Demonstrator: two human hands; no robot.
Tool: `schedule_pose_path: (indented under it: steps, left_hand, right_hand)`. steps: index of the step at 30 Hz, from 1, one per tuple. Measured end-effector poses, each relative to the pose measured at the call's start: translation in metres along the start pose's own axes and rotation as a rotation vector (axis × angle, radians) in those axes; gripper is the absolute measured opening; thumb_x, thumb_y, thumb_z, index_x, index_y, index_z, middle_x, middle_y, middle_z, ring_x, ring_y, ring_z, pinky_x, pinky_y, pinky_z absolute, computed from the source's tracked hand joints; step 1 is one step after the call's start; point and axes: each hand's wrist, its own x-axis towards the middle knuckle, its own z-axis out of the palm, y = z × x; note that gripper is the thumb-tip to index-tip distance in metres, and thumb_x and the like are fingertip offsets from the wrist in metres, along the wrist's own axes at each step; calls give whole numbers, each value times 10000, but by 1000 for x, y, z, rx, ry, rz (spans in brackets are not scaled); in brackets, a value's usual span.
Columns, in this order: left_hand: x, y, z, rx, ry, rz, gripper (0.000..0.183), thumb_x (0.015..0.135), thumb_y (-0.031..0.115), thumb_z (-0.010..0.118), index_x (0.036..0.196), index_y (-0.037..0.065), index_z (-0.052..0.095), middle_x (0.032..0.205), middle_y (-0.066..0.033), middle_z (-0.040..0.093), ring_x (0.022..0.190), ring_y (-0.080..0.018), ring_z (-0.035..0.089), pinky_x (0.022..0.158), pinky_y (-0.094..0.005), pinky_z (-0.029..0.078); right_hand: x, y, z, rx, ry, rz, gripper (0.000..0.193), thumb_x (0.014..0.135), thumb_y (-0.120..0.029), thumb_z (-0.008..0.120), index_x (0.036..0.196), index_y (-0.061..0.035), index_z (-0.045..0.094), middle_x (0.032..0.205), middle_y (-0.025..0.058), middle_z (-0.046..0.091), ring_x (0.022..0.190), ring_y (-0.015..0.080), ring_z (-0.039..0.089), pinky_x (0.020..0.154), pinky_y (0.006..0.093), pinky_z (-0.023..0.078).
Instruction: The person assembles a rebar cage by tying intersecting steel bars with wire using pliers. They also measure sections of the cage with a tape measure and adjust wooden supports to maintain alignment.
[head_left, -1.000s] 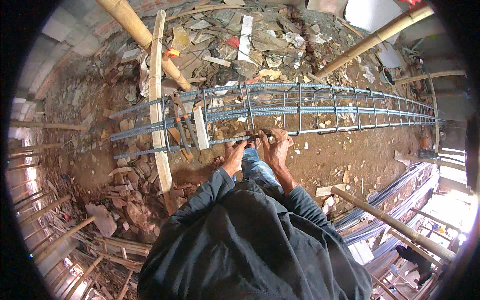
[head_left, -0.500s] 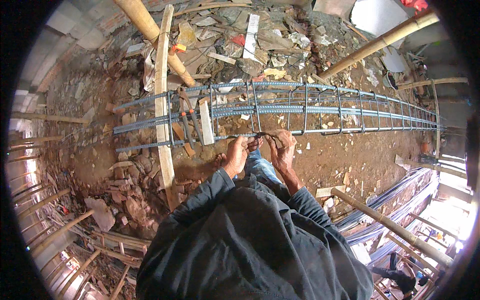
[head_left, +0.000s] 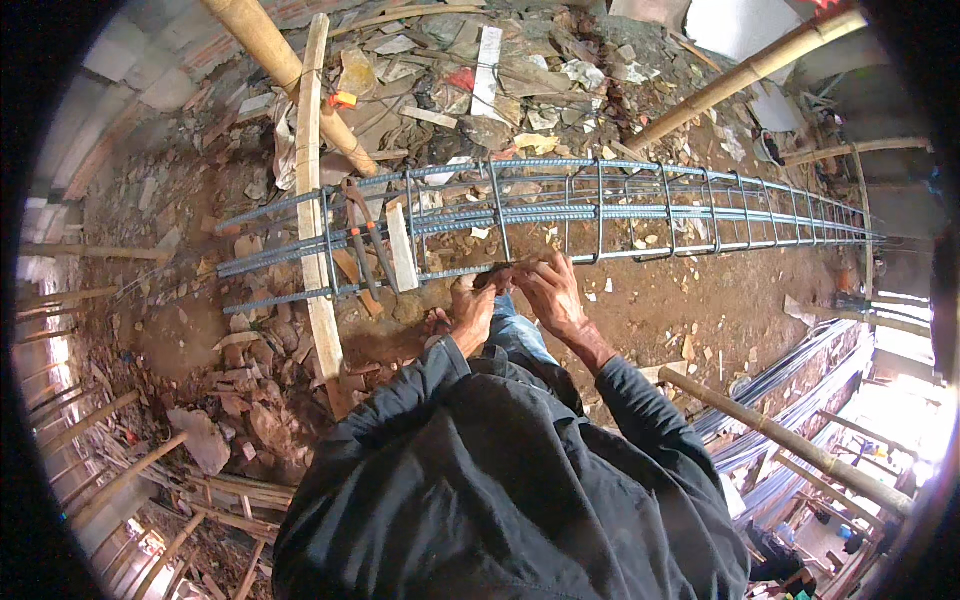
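Note:
A long rebar cage (head_left: 690,212) of ribbed bars and square stirrups stretches across in front of me. At its near bar, by a stirrup, my left hand (head_left: 473,312) is closed, thumb and fingers pinched together. Just right of it my right hand (head_left: 553,298) is closed too, its fingers bent at the same bar. Something thin and dark shows between the fingertips, too small to make out. Left of my hands, a pair of pincers (head_left: 359,243) with reddish handles rests on the cage, beside a short pale wood strip (head_left: 402,246).
A wooden plank (head_left: 309,140) runs under the cage's left end, next to a slanting bamboo pole (head_left: 345,135). Other bamboo poles (head_left: 780,432) stand at right. Bundled bars (head_left: 800,385) lie beyond the near-right pole. Rubble (head_left: 265,400) and scraps cover much of the ground.
My right hand has shifted slightly left and up, closer to the left hand, its fingers now more bent. The whole view has moved a little. The pincers stay on the cage.

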Motion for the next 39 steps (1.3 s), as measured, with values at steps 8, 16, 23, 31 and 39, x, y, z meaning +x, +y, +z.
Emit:
schedule_pose_path:
  steps: [8, 16, 23, 31, 39]
  left_hand:
    - [-3, 10, 9, 12, 94, -120, 209, 919, 83, 866, 1025, -47, 741, 927, -105, 777, 747, -150, 679, 682, -293, 535]
    - [2, -3, 6, 76, 131, -90, 188, 911, 115, 882, 949, 8, 732, 818, -12, 696, 680, -109, 580, 615, -286, 445]
    - [13, -15, -6, -57, 17, -149, 166, 929, 67, 840, 1030, -5, 730, 952, -77, 738, 813, -165, 661, 734, -335, 523]
    - [1, -2, -2, -169, 14, -105, 304, 945, 21, 819, 1203, -12, 662, 1075, -113, 762, 906, -178, 741, 847, -345, 628]
    - [14, -1, -28, -122, -150, -154, 359, 961, 95, 824, 1272, 29, 656, 1143, -94, 740, 976, -184, 699, 867, -347, 571]
  right_hand:
    - [50, 21, -21, 83, -198, -171, 234, 863, -195, 803, 1066, -98, 740, 899, 46, 741, 952, 302, 667, 911, 441, 531]
    - [83, 14, 0, 281, -289, 744, 815, 627, -363, 1023, 1180, 28, 569, 901, 128, 733, 844, 259, 737, 768, 400, 586]
    - [89, 29, 13, 319, -337, 856, 791, 579, -310, 1038, 1142, 38, 605, 922, 105, 693, 831, 213, 688, 710, 371, 580]
    - [89, 28, 15, 268, -381, 806, 717, 633, -336, 1015, 1118, 57, 662, 954, 155, 745, 883, 253, 728, 774, 395, 586]
    - [47, -6, 11, 241, -2, 549, 479, 782, -283, 903, 1102, -5, 679, 985, 175, 721, 938, 386, 701, 824, 497, 526]
